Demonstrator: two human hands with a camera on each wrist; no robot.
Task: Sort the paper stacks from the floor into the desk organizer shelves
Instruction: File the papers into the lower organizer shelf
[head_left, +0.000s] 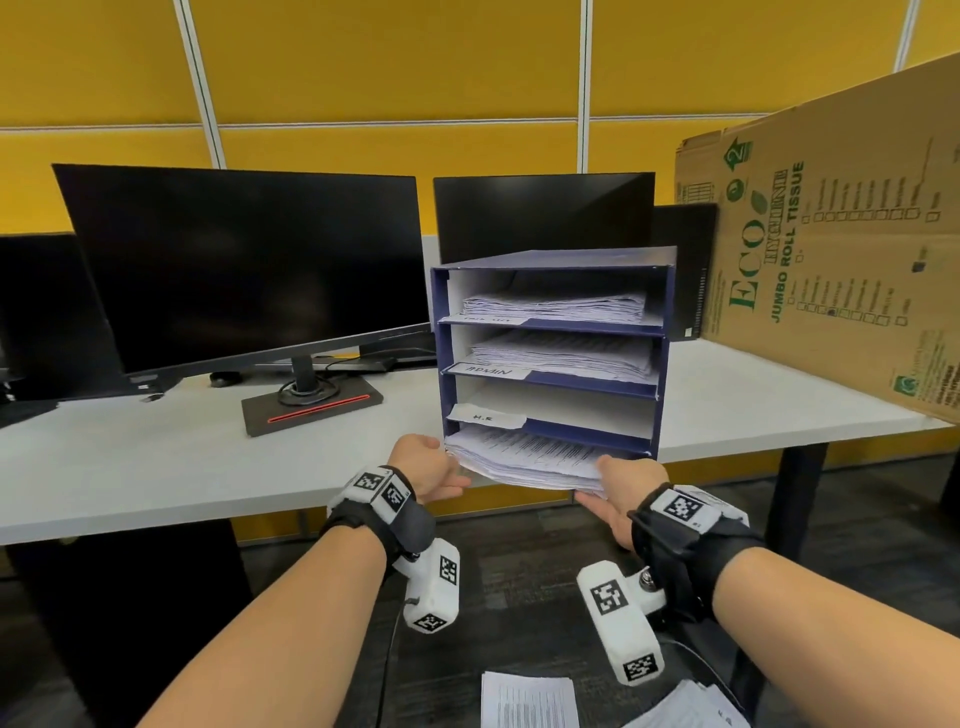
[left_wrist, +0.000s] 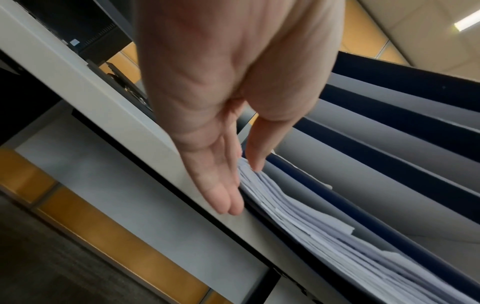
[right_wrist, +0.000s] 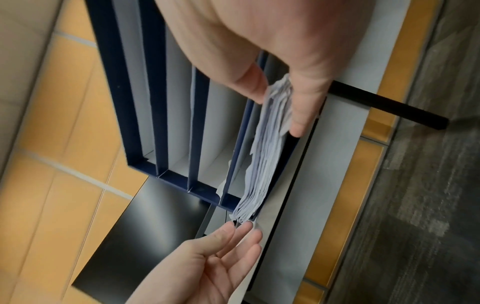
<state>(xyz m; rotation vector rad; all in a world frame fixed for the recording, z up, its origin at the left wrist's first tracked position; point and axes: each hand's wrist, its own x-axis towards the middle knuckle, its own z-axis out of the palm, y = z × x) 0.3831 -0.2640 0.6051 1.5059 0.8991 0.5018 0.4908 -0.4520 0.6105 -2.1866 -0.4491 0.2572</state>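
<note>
A blue desk organizer (head_left: 440, 364) with several shelves stands on the white desk (head_left: 156, 467). A paper stack (head_left: 524, 457) lies in its bottom shelf and juts out past the front edge. My left hand (head_left: 431, 470) has straight fingers that touch the stack's left corner (left_wrist: 246, 174). My right hand (head_left: 618, 488) pinches the stack's right corner, thumb on top and fingers underneath. In the right wrist view the stack (right_wrist: 262, 174) runs from my right hand (right_wrist: 279, 113) down to my left hand (right_wrist: 228, 246). The two upper shelves hold paper stacks (head_left: 556, 304).
Dark monitors (head_left: 244, 260) stand left of and behind the organizer. A large cardboard box (head_left: 831, 234) leans over the desk's right end. More paper stacks (head_left: 527, 699) lie on the dark floor below my arms, with another (head_left: 691, 712) to their right.
</note>
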